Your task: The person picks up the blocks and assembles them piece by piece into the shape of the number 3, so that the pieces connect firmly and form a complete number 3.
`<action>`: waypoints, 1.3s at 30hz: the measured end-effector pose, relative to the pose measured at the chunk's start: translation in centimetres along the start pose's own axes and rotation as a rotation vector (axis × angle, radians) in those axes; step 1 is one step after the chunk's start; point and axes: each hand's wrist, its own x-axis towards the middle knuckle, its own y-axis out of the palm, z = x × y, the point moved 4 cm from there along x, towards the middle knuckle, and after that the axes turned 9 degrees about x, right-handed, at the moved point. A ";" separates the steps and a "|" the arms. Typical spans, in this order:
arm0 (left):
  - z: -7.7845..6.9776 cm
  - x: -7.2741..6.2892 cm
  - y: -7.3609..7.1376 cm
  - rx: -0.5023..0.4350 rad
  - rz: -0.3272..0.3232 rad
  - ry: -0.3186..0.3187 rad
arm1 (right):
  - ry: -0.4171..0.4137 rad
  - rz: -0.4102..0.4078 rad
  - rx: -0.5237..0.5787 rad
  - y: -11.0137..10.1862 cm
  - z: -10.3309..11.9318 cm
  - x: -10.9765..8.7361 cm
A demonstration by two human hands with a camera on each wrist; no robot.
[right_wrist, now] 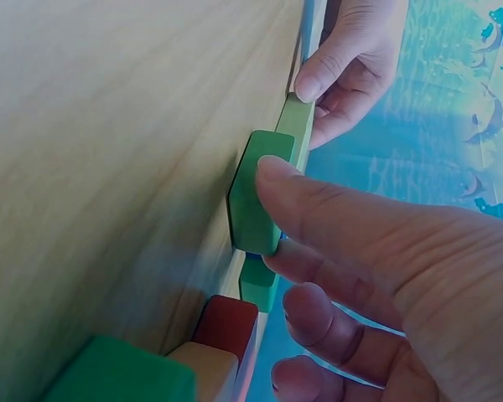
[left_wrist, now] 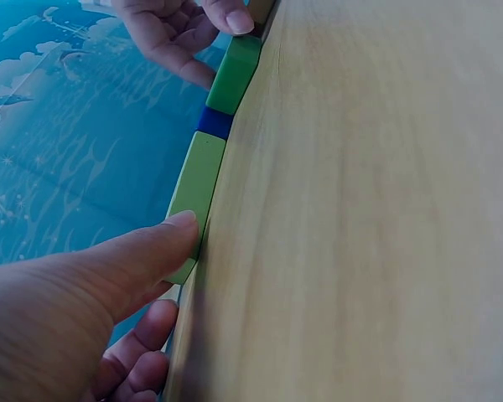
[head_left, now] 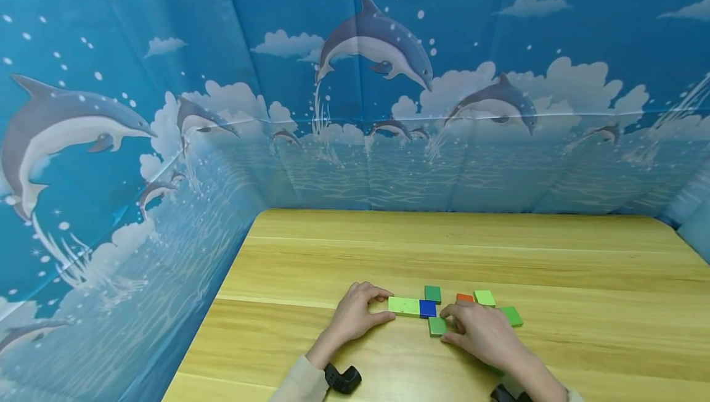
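My left hand (head_left: 357, 312) pinches the left end of a long light-green block (head_left: 403, 306) between thumb and fingers. A blue square block (head_left: 428, 309) lies against that block's right end. Above the blue one sits a dark green block (head_left: 432, 293), and below it a green block (head_left: 437, 327). My right hand (head_left: 482, 331) holds this lower green block at its right side; in the right wrist view the thumb (right_wrist: 278, 176) lies on its face and the index finger reaches its far edge. The other right fingers are loosely bent.
Right of and behind my right hand lie an orange-red block (head_left: 465, 298), a lime block (head_left: 485, 298) and a green block (head_left: 511, 316). The wooden table (head_left: 444, 248) ends at a blue dolphin-print curtain (head_left: 388, 168) behind and to the left.
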 end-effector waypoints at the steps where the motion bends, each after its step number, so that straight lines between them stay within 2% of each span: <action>1: 0.0 0.0 0.0 -0.001 0.001 0.000 | 0.001 -0.002 -0.001 0.0 0.0 0.0; 26: 0.0 -0.1 0.4 -0.008 0.004 0.014 | 0.029 -0.022 -0.007 0.3 -0.1 -0.5; 32: 0.1 -0.1 0.4 -0.002 0.008 0.005 | 0.065 0.009 0.017 0.3 -0.4 -0.4; 39: 0.2 0.0 0.2 -0.004 0.015 -0.003 | 0.126 -0.005 0.045 -1.2 -1.5 -0.7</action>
